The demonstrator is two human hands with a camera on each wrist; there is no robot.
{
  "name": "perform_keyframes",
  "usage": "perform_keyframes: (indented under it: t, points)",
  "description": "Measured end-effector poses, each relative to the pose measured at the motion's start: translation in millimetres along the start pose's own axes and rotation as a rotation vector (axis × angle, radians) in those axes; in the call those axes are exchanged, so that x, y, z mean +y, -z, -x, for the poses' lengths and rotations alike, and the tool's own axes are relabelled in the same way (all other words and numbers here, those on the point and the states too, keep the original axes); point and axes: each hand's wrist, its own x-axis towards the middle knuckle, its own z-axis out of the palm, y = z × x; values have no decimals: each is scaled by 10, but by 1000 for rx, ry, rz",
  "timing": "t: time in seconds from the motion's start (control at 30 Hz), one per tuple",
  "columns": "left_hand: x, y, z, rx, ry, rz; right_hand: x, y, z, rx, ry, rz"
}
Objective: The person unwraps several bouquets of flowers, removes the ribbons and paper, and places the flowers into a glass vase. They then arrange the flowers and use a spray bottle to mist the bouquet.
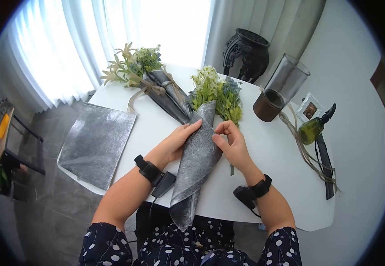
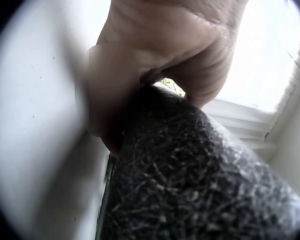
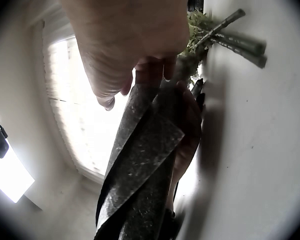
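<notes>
A grey marbled paper cone (image 1: 198, 159) stands tilted over the table's near edge, with white flowers (image 1: 208, 82) showing at its top end. My left hand (image 1: 177, 139) grips the cone from the left, thumb lying across its front. On the other side, my right hand (image 1: 232, 144) has its fingertips right at the paper's edge, thumb and forefinger a little apart. A diagonal paper flap (image 3: 160, 135) overlaps the cone in the right wrist view. Beside the right hand lies a green and bluish bunch (image 1: 230, 99), its bare stems (image 3: 240, 45) visible in that view.
Two wrapped bouquets (image 1: 155, 91) tied with ribbon lie at the back left. Grey sheets (image 1: 97, 142) hang past the left edge. A glass vase (image 1: 274, 95), a green bottle (image 1: 310, 132), a small photo frame (image 1: 308, 108) and loose ribbon strands (image 1: 299, 142) occupy the right side.
</notes>
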Motion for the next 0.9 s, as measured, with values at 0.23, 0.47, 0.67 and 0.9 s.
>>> perform_keyframes:
  t: [0.23, 0.47, 0.67, 0.9]
  points:
    - [35, 30, -14, -147, -160, 244, -287, -41, 12, -3, -223, -466]
    - [-27, 57, -60, -176, -85, 343, -409, -55, 37, -89, -242, -618]
    - [90, 126, -32, -321, 25, 531, -421, -114, 64, -438, -27, 11]
    - [62, 130, -2, 95, -41, 46, -600, -82, 98, -264, 176, 685]
